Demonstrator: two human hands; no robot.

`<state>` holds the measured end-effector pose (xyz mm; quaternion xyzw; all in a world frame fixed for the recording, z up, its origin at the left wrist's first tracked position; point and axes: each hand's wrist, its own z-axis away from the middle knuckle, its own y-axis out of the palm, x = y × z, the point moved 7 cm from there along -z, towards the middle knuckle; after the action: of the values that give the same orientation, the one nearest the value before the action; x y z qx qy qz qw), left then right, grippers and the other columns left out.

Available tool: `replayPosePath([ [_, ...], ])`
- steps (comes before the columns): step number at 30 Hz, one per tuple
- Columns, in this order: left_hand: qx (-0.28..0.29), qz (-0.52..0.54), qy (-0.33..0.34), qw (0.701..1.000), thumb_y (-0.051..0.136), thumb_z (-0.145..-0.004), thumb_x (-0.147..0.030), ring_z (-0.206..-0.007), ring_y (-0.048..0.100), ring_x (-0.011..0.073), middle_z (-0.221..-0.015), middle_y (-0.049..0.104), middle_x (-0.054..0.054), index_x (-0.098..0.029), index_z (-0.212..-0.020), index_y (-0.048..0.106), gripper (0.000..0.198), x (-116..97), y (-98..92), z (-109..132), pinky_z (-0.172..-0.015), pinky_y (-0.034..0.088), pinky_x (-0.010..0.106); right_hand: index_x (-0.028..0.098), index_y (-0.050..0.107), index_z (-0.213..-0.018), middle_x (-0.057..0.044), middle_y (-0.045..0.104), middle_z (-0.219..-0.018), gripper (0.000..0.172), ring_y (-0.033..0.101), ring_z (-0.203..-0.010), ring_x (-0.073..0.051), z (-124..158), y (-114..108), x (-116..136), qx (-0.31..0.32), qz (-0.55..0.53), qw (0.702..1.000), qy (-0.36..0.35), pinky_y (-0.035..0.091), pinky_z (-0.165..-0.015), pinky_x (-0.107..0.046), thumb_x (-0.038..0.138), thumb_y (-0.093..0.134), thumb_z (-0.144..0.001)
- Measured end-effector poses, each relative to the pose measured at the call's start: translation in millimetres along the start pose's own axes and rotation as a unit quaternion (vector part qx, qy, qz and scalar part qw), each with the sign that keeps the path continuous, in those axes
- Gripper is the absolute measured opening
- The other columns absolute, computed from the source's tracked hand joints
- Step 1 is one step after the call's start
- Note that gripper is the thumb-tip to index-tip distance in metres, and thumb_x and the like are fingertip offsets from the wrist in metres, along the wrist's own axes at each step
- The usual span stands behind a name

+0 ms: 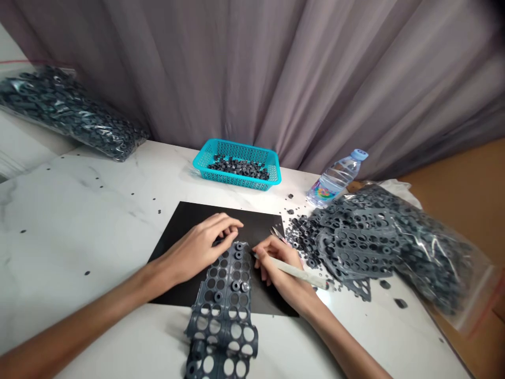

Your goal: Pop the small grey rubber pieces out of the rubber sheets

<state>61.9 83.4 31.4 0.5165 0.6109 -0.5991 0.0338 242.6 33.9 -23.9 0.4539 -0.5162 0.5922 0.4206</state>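
A long dark grey rubber sheet (224, 305) with rows of round holes runs toward me over the black mat (173, 221), its near end curled. Several small ring-shaped rubber pieces (235, 286) still sit in it. My left hand (205, 239) rests at the sheet's far left corner, fingers loosely bent and thumb apart, with nothing visible in them. At the sheet's right edge, my right hand (282, 266) is closed around a whitish pen-like tool (298, 271); its tip is hard to make out. Pointed metal tips of another tool (277, 232) show just beyond that hand.
A turquoise basket (236, 181) holds small dark pieces. To the right stand a water bottle (335, 179), piled punched sheets (363, 237), loose rings (305, 234) and a filled plastic bag (437, 263). Another full bag (71, 113) lies far left, before a grey curtain (221, 68).
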Motion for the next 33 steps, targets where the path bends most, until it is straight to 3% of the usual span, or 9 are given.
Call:
replayPosePath([
  [4,0.068,-0.005,0.017,0.998,0.050,-0.106,-0.024,-0.113,0.060,0.0177,-0.121,0.060,0.003,-0.025,-0.126,0.061,0.022,2.3,18.0,22.9,-0.100,0.049,0.034,0.019,0.064,-0.092,0.001,0.063,-0.076,0.014,0.056,-0.056,-0.009,4.7,-0.3,1.3,0.000,0.038,0.999,-0.015,0.043,-0.048,-0.019,0.032,0.062,-0.097],
  [11,0.099,-0.058,0.071,0.991,0.054,-0.104,-0.019,-0.108,0.060,0.0211,-0.112,0.060,0.005,-0.021,-0.124,0.062,0.022,-7.1,28.0,26.2,-0.097,0.050,0.040,0.020,0.066,-0.091,0.002,0.064,-0.071,0.010,0.057,-0.058,-0.010,12.7,12.4,10.3,0.022,0.065,0.998,-0.014,0.045,-0.052,-0.019,0.027,0.060,-0.096],
  [24,0.078,-0.039,0.057,0.995,0.056,-0.103,-0.020,-0.107,0.060,0.0202,-0.112,0.061,0.004,-0.021,-0.122,0.062,0.020,-3.4,30.3,27.5,-0.097,0.049,0.040,0.020,0.063,-0.095,0.003,0.063,-0.071,0.008,0.060,-0.056,-0.011,10.5,14.0,-1.4,0.024,-0.026,0.999,0.030,0.051,-0.049,-0.019,0.028,0.063,-0.096],
  [33,0.083,-0.059,0.042,0.994,0.052,-0.105,-0.021,-0.108,0.059,0.0209,-0.115,0.058,0.005,-0.022,-0.128,0.059,0.024,-6.4,33.4,29.1,-0.096,0.051,0.039,0.019,0.062,-0.092,0.003,0.062,-0.069,0.011,0.059,-0.056,-0.011,9.8,16.0,2.4,0.038,-0.016,0.999,0.016,0.049,-0.049,-0.018,0.029,0.061,-0.098],
])
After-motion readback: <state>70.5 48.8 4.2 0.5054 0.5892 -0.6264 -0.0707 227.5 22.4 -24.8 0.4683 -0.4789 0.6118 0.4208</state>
